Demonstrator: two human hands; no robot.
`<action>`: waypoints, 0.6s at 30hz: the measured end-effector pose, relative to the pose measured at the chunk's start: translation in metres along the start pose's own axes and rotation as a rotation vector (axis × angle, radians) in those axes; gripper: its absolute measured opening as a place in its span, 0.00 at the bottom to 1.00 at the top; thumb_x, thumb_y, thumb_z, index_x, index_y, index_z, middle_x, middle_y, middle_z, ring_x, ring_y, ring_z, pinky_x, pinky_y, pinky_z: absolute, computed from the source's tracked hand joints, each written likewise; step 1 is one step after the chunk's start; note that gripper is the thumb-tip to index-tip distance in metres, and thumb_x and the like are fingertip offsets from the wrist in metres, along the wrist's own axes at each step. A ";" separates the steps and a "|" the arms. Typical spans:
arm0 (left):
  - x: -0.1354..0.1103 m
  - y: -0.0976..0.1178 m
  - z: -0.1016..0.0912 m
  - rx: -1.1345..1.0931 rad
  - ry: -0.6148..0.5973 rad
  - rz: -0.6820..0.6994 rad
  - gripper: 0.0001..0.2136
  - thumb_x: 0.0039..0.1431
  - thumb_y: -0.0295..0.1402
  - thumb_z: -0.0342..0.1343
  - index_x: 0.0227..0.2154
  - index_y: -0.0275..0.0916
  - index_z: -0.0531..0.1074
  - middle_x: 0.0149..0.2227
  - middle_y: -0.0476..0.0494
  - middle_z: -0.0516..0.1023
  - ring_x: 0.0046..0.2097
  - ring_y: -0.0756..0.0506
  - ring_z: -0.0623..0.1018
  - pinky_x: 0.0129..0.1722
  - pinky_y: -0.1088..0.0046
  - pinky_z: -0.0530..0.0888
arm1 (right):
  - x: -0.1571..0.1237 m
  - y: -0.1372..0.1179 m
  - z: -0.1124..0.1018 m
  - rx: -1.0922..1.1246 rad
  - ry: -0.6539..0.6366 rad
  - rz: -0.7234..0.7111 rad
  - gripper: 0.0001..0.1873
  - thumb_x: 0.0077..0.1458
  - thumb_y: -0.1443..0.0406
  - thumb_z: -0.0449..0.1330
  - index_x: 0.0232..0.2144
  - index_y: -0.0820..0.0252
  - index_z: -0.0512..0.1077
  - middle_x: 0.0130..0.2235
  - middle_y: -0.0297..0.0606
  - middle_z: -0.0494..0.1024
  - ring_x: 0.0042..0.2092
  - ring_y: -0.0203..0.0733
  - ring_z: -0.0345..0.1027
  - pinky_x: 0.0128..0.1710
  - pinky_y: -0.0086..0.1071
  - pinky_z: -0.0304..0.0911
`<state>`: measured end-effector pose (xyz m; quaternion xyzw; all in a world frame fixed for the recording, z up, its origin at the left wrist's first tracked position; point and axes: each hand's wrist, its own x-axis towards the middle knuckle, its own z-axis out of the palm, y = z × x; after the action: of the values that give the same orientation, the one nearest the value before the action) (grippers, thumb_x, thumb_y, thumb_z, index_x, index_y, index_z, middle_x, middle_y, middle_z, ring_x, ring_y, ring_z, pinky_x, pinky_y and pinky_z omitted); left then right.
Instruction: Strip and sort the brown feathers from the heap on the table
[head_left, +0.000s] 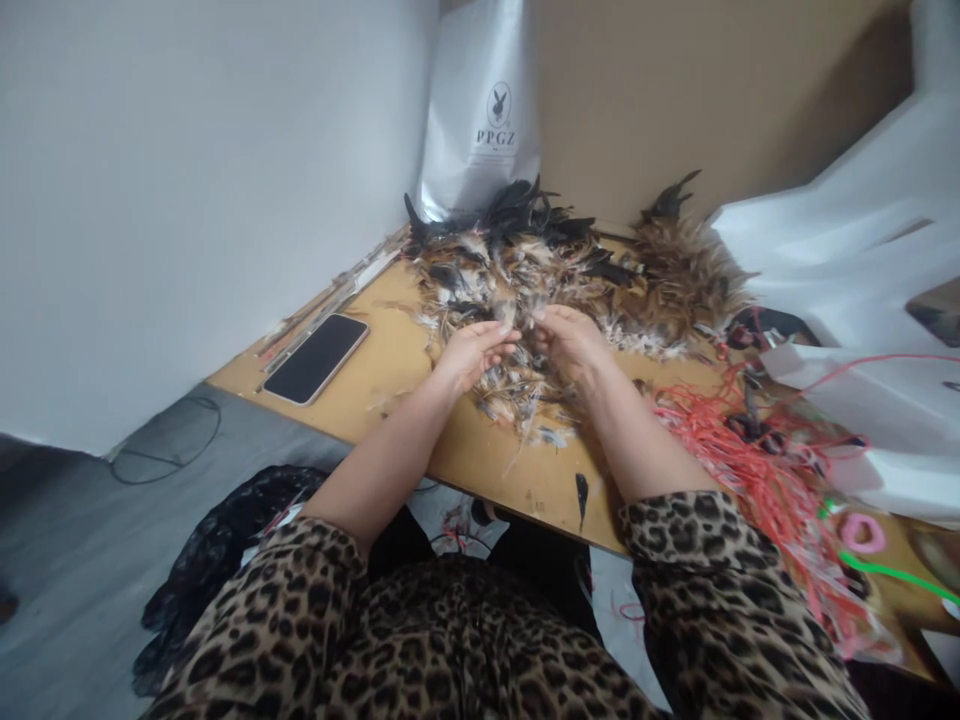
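A loose heap of feathers (517,265) spreads over the wooden table (397,370), at twelve o'clock from the wearer's hands and partly beneath them. The left hand (478,355) and right hand (570,340) nearly meet over its near part, thumbs and fingertips pinching small, blurred feather tufts (505,313). A dark feather (582,496) lies at five o'clock, red strings (735,440) at four, a phone (317,358) at nine; a printed bag (484,120) stands behind the heap at twelve.
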<state>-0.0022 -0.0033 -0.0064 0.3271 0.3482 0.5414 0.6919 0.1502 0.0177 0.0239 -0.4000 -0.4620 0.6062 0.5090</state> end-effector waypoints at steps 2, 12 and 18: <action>-0.001 0.001 0.001 -0.006 -0.006 -0.010 0.09 0.47 0.29 0.60 0.32 0.32 0.71 0.31 0.43 0.78 0.26 0.54 0.76 0.20 0.85 0.65 | -0.002 0.007 0.009 0.006 -0.021 -0.006 0.16 0.30 0.59 0.69 0.19 0.61 0.67 0.16 0.26 0.63 0.20 0.27 0.55 0.19 0.24 0.49; -0.001 0.000 0.001 -0.006 -0.024 -0.007 0.04 0.49 0.26 0.58 0.30 0.32 0.72 0.28 0.44 0.78 0.26 0.54 0.76 0.20 0.85 0.64 | -0.004 0.022 0.022 0.027 0.093 -0.039 0.14 0.30 0.61 0.68 0.21 0.60 0.69 0.19 0.28 0.70 0.23 0.31 0.63 0.25 0.27 0.59; 0.000 -0.001 0.001 0.009 -0.002 0.039 0.04 0.46 0.25 0.60 0.28 0.31 0.72 0.26 0.45 0.77 0.24 0.56 0.74 0.21 0.86 0.65 | -0.004 0.025 0.023 -0.010 0.094 -0.063 0.14 0.32 0.59 0.67 0.22 0.60 0.69 0.20 0.28 0.70 0.22 0.30 0.63 0.25 0.27 0.59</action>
<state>-0.0005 -0.0037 -0.0067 0.3376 0.3436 0.5531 0.6798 0.1230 0.0091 0.0055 -0.4159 -0.4528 0.5681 0.5470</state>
